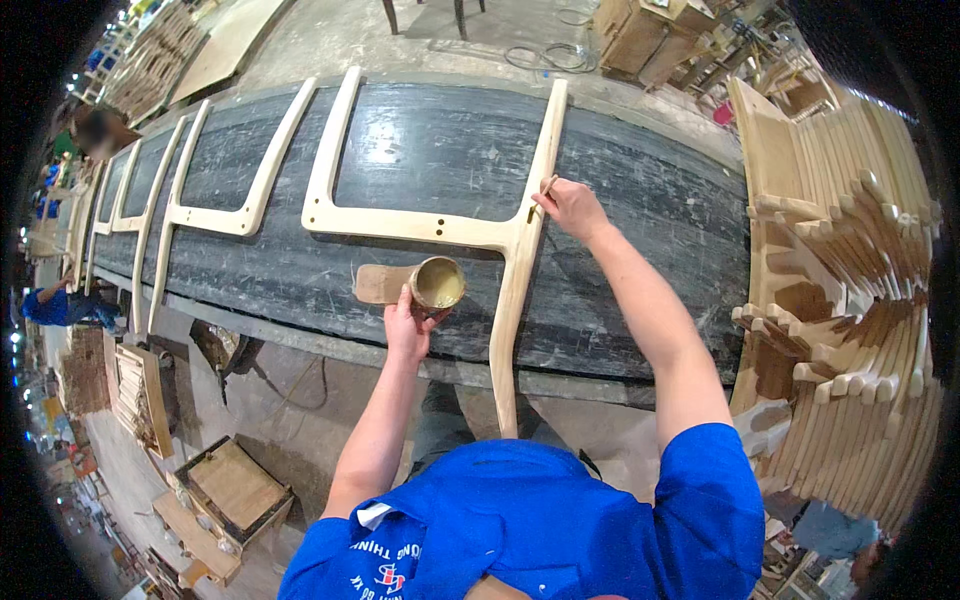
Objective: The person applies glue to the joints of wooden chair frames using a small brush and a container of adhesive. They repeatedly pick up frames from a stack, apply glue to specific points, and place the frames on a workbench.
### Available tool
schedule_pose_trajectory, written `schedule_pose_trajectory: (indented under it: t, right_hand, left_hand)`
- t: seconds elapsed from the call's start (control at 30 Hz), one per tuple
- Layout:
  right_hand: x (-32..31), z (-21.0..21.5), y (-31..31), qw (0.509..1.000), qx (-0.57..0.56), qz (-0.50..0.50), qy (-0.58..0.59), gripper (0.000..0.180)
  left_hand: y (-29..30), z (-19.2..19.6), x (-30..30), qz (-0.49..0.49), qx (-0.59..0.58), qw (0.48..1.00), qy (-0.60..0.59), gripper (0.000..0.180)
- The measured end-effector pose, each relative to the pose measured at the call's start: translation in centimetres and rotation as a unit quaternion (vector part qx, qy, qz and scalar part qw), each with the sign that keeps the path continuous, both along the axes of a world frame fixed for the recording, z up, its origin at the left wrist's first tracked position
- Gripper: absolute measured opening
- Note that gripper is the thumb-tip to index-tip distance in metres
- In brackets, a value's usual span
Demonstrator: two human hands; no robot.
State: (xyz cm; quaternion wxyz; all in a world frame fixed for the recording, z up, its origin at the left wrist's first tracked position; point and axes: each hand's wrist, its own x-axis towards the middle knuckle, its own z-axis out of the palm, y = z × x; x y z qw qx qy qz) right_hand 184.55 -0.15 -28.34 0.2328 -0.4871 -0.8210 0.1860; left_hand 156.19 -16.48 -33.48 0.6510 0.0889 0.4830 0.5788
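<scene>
Nearest of all, the worker's blue shirt [520, 520] leans in at the counter [590, 325], and here's the left hand [408, 325], wrapped firmly round a cup [418, 274] of pale yellow liquid [441, 287]! A flat wooden paddle [380, 284] juts out left of the cup; whether the two are joined, nobody can tell from here. Just beyond lies the frame [420, 226], pale wood, flat on the dark counter, one long leg running over the near edge. And there's the right hand [572, 208], pinched narrow on a thin stick [548, 186], right at the frame's joint, beside a dark slot! Off to the left, more frames [215, 219] line the counter; to the right, curved wooden parts [850, 400] rise in stacks. Away left, a co-worker [50, 304] in blue, and farthest out, a loose cable [545, 58] coils across the floor [500, 45].
</scene>
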Motion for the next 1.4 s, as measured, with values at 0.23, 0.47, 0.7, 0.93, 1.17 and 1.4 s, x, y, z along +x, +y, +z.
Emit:
schedule_pose_trajectory:
  t: [0.23,0.47,0.7,0.93,1.17,1.4]
  right_hand:
    - [-2.3,5.5,-4.3,0.986,-0.061,0.076,0.134,0.009]
    - [-7.1,1.8,-8.1,0.897,-0.224,-0.117,0.362,0.017]
    - [-8.1,-0.6,-8.3,0.640,-0.345,-0.155,0.669,0.010]
    - [-10.8,-2.6,-8.0,0.585,-0.349,-0.220,0.698,0.007]
    - [-12.4,-1.4,-5.6,0.612,-0.342,-0.270,0.660,0.015]
    - [-13.4,-1.0,-2.6,0.893,-0.164,-0.154,0.389,0.020]
  left_hand:
    - [1.9,1.5,1.7,0.027,0.003,0.995,0.092,0.027]
    - [4.3,3.3,2.3,-0.008,0.058,0.990,0.125,0.027]
    - [5.3,3.4,-1.1,-0.008,0.054,0.997,0.049,0.029]
    - [7.4,2.4,-2.0,-0.005,0.068,0.998,-0.009,0.028]
    - [8.5,-0.1,-4.0,0.045,0.045,0.997,-0.038,0.027]
    - [5.0,-2.3,-10.0,0.089,0.045,0.995,-0.021,0.030]
